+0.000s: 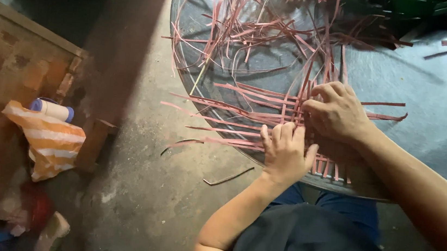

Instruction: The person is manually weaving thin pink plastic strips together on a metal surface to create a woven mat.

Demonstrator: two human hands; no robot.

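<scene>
Left hand [285, 150]: fingers together, pressed flat on the woven strips; whether it pinches one is hard to tell.
Right hand [337, 112]: at 1 o'clock of the left, curled onto the weave, fingertips hidden.
Woven strips [268, 111]: pinkish, crossing under both hands on the round tray [428, 101]; far ends tangled, blurred.
Tray: top and right edges cut off.
Striped bag [50, 139]: at 9 o'clock, well apart, on the floor.

We see thin reddish-pink strips [268, 116] partly interlaced into a flat woven patch at the near edge of the round table, their long loose ends fanning and curling in a tangle across its top.
</scene>
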